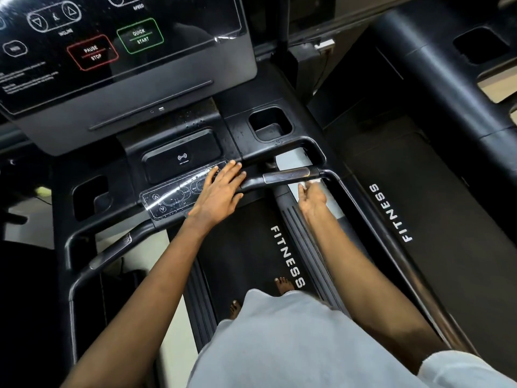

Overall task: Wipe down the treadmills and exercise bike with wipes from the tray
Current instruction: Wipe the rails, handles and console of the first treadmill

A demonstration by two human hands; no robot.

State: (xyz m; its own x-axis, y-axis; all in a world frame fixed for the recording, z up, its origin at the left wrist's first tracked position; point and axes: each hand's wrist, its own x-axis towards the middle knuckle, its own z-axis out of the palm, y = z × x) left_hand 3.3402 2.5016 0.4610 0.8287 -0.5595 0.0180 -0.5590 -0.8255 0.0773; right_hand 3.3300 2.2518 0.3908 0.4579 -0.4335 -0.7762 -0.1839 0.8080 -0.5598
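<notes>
I stand on a black treadmill with its belt (251,247) under my bare feet and its console (117,51) ahead. My left hand (221,189) lies flat with straight fingers on the small control panel (173,194) and the inner end of the right handlebar (285,176). My right hand (312,194) reaches under that handlebar and holds a white wipe (314,182) against the bar's outer end. The wipe is mostly hidden by the fingers and the bar.
A cup holder (270,124) and a wireless charging pad (181,158) sit below the console. A second treadmill (419,191) stands close on the right, its side rail (436,68) running along. The left handlebar (112,253) curves at lower left.
</notes>
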